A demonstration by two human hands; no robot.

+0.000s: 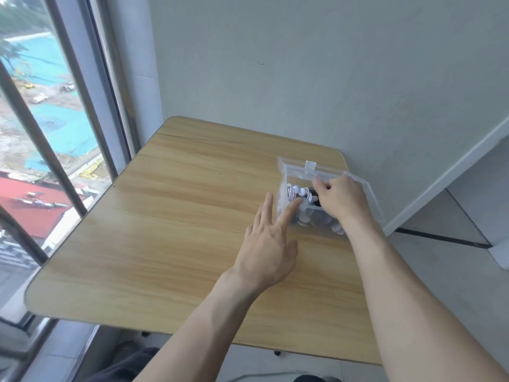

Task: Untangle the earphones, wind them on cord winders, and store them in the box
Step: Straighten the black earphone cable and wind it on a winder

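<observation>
Both hands are at the box [286, 216]: your right hand [340, 198] reaches in over the open top with fingers curled, apparently pinching at the contents or the lid edge, though you cannot tell which from this angle. Your left hand [268, 244] lies spread with fingers straight, its fingertips [294, 204] against the box's near-left wall, steadying it and gripping nothing.

Inside the clear box sit the earphones [298, 192], white cords and buds bunched together with some darker pieces; whether those are cord winders is too unclear to say. Its hinged lid [309, 168] stands tipped back toward the wall.

The box rests near the far right corner of the wooden worktop [179, 216], which stands beside a window [41, 119].

This looks like the opening step, getting the tangled earphones out, as nothing is laid out for winding. Next you need a firm pinch on the bundle and a straight lift clear of the rim while your left hand keeps the light box from sliding, then set it on the bare wood nearer you.
</observation>
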